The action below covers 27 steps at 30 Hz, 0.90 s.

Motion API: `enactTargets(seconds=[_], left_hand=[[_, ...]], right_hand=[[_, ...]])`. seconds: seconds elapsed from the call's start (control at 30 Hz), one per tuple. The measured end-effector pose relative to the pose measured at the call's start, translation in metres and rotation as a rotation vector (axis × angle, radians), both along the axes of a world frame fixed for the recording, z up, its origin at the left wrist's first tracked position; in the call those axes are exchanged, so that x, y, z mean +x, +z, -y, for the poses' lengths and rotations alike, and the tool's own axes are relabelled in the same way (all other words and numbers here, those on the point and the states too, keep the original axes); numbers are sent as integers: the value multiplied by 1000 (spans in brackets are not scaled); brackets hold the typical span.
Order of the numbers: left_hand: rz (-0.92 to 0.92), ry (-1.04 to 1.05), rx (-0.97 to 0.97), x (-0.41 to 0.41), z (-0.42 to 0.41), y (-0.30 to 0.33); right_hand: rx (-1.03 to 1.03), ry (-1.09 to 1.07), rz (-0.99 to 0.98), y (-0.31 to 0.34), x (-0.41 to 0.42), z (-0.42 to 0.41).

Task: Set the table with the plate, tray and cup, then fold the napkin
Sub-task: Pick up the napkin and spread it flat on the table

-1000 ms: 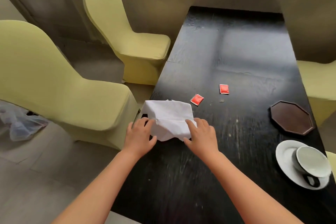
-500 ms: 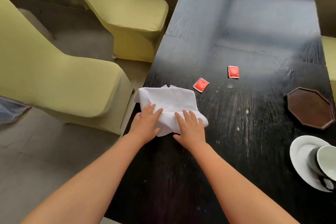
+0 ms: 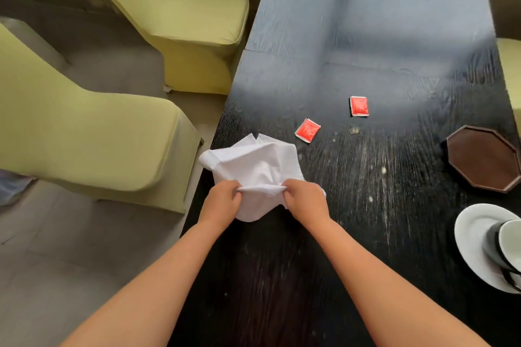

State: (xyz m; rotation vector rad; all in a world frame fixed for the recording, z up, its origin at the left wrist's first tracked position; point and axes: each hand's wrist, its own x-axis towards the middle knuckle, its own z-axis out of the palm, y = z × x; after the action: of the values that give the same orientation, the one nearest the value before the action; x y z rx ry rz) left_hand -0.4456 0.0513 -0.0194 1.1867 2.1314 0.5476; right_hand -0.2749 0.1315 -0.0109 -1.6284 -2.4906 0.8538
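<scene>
A crumpled white napkin [image 3: 253, 166] lies at the left edge of the black table [image 3: 366, 51]. My left hand [image 3: 221, 201] and my right hand [image 3: 304, 198] each pinch its near edge, which is raised in a fold between them. At the right edge of the view a white plate [image 3: 473, 245] carries a dark cup [image 3: 504, 245] with a white inside, partly cut off. A brown octagonal tray [image 3: 483, 159] sits beyond the plate.
Two red sachets [image 3: 308, 130] [image 3: 359, 105] lie on the table beyond the napkin. Two yellow-green covered chairs [image 3: 93, 132] [image 3: 183, 20] stand close along the table's left side. Another chair [image 3: 511, 70] shows at the right edge.
Both hands went from lying flat on the napkin to pinching its near edge and lifting it. The napkin has bunched up. The camera has tilted further down.
</scene>
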Motion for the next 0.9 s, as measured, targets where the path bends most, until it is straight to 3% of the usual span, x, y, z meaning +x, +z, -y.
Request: enactTargets(seconds=[0.23,0.47,0.6,0.73,0.9], left_hand=[[121,86,238,3,-17,62],[219,205,500,17,-35,164],[331,18,597,51,-10,215],[222,-251,610,85,12,237],[98,-43,758,88,10,255]], right_hand=[[-36,-185,-340,85,3,-28],[-5,-132,-474,203,4,-49],[-12,-85,-536,257,0,-46],[31,-92,-567,287,5,-35],[-128,-80,-730,302,21,-13]])
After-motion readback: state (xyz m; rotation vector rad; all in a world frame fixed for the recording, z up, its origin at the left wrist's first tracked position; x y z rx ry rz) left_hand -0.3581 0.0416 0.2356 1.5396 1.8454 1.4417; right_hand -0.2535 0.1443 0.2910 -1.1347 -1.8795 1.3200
